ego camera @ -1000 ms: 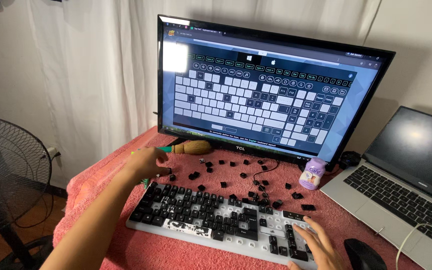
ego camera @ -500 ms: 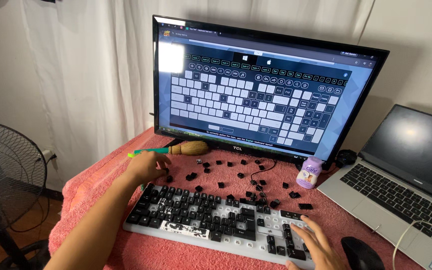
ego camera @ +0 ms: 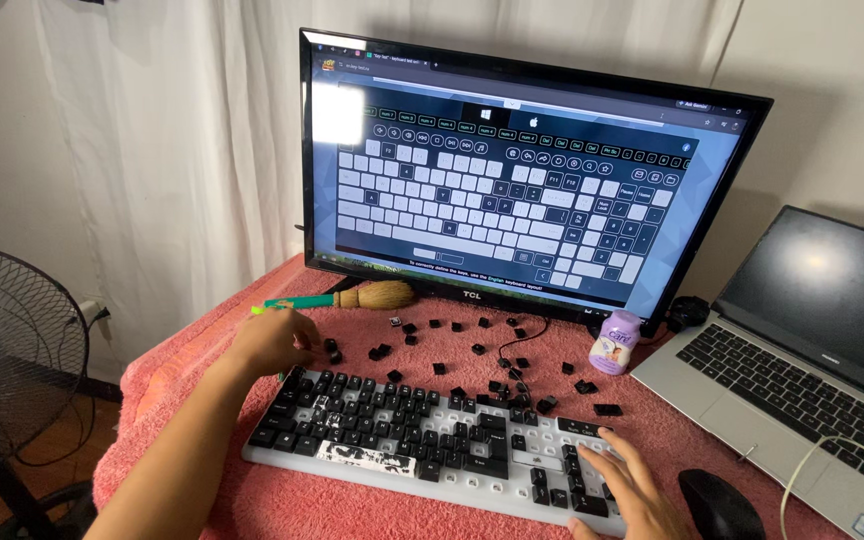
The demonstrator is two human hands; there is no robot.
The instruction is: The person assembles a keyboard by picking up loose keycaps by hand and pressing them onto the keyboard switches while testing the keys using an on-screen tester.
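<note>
With the left hand [ego camera: 274, 340] curled over loose keycaps [ego camera: 472, 349] behind the keyboard [ego camera: 422, 440], perhaps pinching one, and the right hand [ego camera: 632, 490] lying open on its right end, a nudge risked scattering caps off the towel [ego camera: 192, 360].

pink cloth [ego camera: 282, 500]: looped terry, rough, matt | keyboard [ego camera: 432, 440]: pale plastic base, black plastic keycaps, slight sheen | loose keycaps [ego camera: 472, 350]: same black plastic | monitor [ego camera: 522, 170]: glossy black plastic frame, shiny screen | laptop [ego camera: 802, 400]: silvery matt body | brush [ego camera: 377, 296]: straw-like bristles, green plastic handle | curtain [ego camera: 172, 150]: thin white fabric
</note>
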